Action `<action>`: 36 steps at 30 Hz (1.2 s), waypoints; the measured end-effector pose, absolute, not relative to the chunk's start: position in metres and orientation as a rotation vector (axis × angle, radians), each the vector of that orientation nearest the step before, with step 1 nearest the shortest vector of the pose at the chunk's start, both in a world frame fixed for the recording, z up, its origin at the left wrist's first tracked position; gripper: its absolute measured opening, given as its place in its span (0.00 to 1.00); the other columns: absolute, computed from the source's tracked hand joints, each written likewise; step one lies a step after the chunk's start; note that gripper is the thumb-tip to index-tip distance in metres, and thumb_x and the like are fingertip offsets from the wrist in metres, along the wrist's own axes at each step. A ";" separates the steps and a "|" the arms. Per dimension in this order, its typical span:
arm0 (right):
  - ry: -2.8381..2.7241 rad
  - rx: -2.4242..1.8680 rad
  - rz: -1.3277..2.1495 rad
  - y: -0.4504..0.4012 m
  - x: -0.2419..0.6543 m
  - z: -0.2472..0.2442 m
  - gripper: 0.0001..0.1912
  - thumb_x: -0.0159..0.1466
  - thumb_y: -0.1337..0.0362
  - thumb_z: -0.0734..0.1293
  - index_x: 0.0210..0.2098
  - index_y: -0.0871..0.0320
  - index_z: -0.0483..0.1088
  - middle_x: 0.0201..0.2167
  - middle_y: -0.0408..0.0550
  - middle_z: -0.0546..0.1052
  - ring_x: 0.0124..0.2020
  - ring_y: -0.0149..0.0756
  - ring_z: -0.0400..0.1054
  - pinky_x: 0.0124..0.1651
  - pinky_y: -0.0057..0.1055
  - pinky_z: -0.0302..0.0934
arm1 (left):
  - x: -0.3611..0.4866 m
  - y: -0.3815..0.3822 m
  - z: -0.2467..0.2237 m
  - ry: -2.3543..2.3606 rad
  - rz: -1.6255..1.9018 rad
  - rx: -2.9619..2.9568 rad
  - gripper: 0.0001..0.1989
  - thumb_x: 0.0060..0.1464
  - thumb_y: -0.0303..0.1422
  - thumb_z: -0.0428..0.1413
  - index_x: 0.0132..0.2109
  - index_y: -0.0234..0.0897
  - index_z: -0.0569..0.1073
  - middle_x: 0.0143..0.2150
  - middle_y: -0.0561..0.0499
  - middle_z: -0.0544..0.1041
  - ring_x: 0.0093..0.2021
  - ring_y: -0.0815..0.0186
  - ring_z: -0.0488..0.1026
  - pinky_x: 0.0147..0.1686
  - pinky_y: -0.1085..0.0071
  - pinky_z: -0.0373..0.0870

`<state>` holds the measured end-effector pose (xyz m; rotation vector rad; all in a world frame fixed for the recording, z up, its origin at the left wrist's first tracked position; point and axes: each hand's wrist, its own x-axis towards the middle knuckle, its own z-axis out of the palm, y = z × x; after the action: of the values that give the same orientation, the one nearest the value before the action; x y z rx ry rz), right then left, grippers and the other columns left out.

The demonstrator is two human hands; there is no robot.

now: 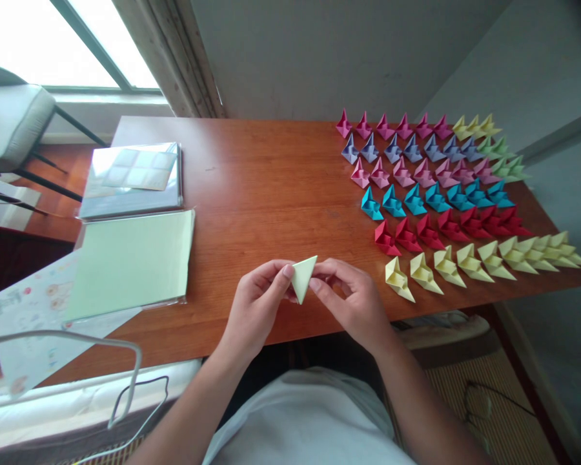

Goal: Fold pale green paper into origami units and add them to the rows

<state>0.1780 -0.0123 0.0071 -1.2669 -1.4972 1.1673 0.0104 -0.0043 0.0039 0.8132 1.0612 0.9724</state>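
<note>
A small pale green piece of folded paper (pixel 303 278), triangular in outline, is held up over the table's front edge. My left hand (pixel 262 294) pinches its left side between thumb and fingers. At its right side, my right hand (pixel 349 294) has thumb and fingertips closed on the paper's edge. Some fingertips are hidden behind the folded paper. To the right of my hands stand rows of finished paper boats; nearest are the pale yellow paper boats (pixel 397 279), with red paper boats (pixel 386 239) behind them.
On the left of the wooden table (pixel 261 174) lie a stack of light green paper (pixel 133 265) and a plastic-wrapped pack (pixel 130 200). Blue paper boats (pixel 370 203) and pink ones (pixel 360 173) fill the right. A white cable (pixel 138 368) curves at lower left; a chair (pixel 17 123) stands beyond.
</note>
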 end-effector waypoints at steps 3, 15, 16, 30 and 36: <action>-1.498 -1.269 1.200 -0.012 0.179 0.006 0.04 0.67 0.66 0.67 0.37 0.55 0.76 0.32 0.43 0.77 0.35 0.35 0.70 0.39 0.31 0.64 | 0.010 -0.004 0.004 1.075 0.966 0.868 0.11 0.60 0.39 0.61 0.39 0.33 0.80 0.30 0.52 0.76 0.30 0.71 0.70 0.31 0.78 0.71; -1.633 -1.426 0.859 -0.012 0.176 0.008 0.05 0.63 0.71 0.67 0.34 0.57 0.75 0.29 0.41 0.77 0.30 0.31 0.68 0.35 0.28 0.61 | 0.012 -0.010 -0.002 1.460 1.208 1.623 0.11 0.62 0.29 0.57 0.51 0.39 0.75 0.46 0.48 0.78 0.40 0.67 0.77 0.39 0.73 0.76; -1.641 -1.438 0.813 -0.012 0.175 0.008 0.05 0.63 0.72 0.67 0.33 0.57 0.74 0.28 0.42 0.76 0.30 0.31 0.67 0.34 0.28 0.61 | 0.012 -0.012 -0.003 1.504 1.221 1.775 0.11 0.61 0.27 0.57 0.51 0.40 0.75 0.47 0.48 0.78 0.41 0.66 0.78 0.42 0.72 0.76; -1.952 -1.411 0.484 -0.015 0.173 0.004 0.06 0.65 0.72 0.64 0.33 0.57 0.70 0.28 0.46 0.75 0.32 0.38 0.67 0.39 0.34 0.62 | 0.013 -0.015 -0.009 1.394 0.934 2.126 0.20 0.63 0.26 0.52 0.61 0.37 0.68 0.50 0.43 0.81 0.48 0.62 0.80 0.49 0.69 0.77; -1.981 -1.479 0.339 -0.016 0.174 0.002 0.07 0.65 0.72 0.64 0.33 0.57 0.72 0.29 0.47 0.76 0.33 0.39 0.68 0.40 0.35 0.62 | 0.015 -0.015 -0.010 1.473 0.948 2.088 0.18 0.61 0.27 0.54 0.58 0.37 0.69 0.44 0.46 0.82 0.38 0.65 0.81 0.41 0.71 0.77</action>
<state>0.1737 -0.0163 0.0019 -1.4789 -1.9809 0.3392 0.0150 -0.0147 -0.0097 2.0880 1.4727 0.9485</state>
